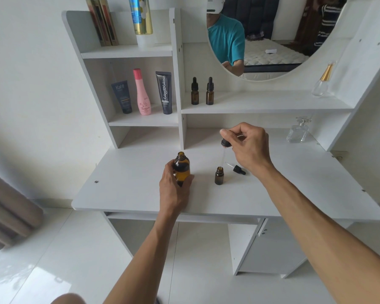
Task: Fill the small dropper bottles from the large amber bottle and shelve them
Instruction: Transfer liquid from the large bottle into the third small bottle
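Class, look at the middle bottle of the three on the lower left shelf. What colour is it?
The middle bottle is pink, with a darker pink cap; the head view shows it.

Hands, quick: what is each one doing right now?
Left hand: grips the large amber glass bottle.
Right hand: pinches a black-capped glass dropper above the small amber bottle.

The large amber bottle [181, 170] and the small open dropper bottle [219, 176] looked like smooth, glossy brown glass, while the loose dropper [237, 168] lying on the desk had a matt black rubbery bulb and a clear glass tube. The desk top [130, 185] was smooth white laminate with a dull sheen (the floor tiles [53, 260] below were far glossier). The perfume flask [297, 133] was clear glass, and the curtain [9, 207] was soft, matt cloth.
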A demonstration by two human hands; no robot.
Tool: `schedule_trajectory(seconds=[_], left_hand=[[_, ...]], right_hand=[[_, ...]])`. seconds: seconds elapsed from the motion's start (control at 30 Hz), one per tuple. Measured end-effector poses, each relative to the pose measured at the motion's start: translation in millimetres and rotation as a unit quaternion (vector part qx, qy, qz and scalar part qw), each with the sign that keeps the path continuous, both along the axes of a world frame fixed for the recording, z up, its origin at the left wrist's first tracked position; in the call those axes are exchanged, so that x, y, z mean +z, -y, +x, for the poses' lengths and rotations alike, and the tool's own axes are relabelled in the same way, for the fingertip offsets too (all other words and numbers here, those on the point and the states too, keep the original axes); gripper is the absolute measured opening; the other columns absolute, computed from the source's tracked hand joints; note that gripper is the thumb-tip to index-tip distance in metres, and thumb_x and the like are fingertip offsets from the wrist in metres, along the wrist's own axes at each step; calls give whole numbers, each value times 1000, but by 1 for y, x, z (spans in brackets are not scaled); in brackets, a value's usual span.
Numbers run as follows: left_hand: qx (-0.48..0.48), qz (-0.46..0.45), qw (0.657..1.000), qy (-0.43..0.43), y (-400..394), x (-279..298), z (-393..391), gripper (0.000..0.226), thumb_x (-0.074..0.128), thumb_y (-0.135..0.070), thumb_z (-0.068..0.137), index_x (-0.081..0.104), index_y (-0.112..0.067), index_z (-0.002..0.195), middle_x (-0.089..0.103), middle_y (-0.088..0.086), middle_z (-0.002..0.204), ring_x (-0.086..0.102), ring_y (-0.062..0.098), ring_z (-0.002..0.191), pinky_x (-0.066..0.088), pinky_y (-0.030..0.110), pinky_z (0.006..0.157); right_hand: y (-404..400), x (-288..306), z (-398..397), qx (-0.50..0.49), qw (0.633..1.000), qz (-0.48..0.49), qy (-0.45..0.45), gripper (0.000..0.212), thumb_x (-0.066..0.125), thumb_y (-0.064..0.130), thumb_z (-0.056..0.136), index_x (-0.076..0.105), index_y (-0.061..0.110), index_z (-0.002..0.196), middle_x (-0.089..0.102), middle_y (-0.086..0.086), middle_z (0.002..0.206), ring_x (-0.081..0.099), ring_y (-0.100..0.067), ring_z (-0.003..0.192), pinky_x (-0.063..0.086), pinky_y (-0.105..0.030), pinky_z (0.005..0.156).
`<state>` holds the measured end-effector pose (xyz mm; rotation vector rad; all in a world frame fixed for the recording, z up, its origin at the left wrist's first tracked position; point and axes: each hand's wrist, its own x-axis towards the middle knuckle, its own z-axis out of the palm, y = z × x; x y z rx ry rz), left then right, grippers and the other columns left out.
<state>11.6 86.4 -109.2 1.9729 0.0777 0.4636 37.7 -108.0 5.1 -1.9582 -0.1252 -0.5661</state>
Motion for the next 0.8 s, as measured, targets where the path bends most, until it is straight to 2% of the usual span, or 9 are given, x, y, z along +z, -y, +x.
schedule_trajectory(seconds=[0.43,0.6,0.7,0.8], left_hand=[[2,-3,1000,-6,0,1,-1,53,74,-23,85,47,-24,129,62,-3,119,60,15,101,46,23,82],[-1,-3,1000,-7,1,2,-1,53,75,-22,85,46,-22,130,61,-3,120,59,15,101,46,22,82],[-4,-3,1000,-3,0,1,-2,52,75,-21,84,47,-23,128,61,-5,116,61,16,96,44,19,77],[-4,-1,1000,0,0,0,-1,52,75,-22,84,47,-24,128,61,-5,115,61,16,97,46,23,80]], right_hand=[[1,4,1,-6,999,-32,21,25,73,36,88,71,14,77,74,3,71,72,-16,70,58,-32,70],[-1,3,0,-5,999,-40,25,25,74,35,88,72,12,77,73,4,70,71,-14,68,55,-26,68],[-2,4,-1,-8,999,-43,30,24,74,32,88,71,11,76,71,8,67,67,-10,66,48,-13,60],[-2,4,-1,-7,998,-47,33,25,74,33,88,72,11,76,73,6,68,68,-10,66,50,-17,63]])
